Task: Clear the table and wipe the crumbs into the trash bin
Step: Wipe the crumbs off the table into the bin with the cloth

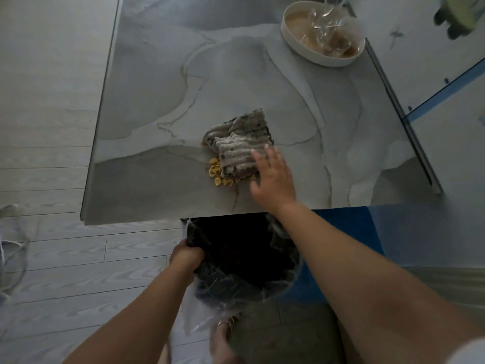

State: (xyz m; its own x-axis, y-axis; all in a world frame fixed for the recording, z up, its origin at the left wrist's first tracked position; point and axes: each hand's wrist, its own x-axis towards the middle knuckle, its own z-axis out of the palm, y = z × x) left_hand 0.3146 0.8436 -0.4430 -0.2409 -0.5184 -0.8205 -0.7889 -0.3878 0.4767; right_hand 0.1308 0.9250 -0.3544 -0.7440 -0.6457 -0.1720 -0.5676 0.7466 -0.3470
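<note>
A folded grey ribbed cloth (240,145) lies on the marble table (162,106), near the front edge. Yellow crumbs (219,172) sit in a small heap at the cloth's near left corner. My right hand (271,176) lies flat with straight fingers, its fingertips on the cloth's right edge. Below the table's front edge stands a trash bin (244,258) lined with a clear plastic bag, dark inside. My left hand (186,254) grips the bin's left rim and the bag.
A white oval tray (296,46) with a crumpled clear plastic bag stands at the table's far right. A glass panel with blue edging (443,93) borders the right side. My foot (223,337) stands on the wooden floor beside the bin.
</note>
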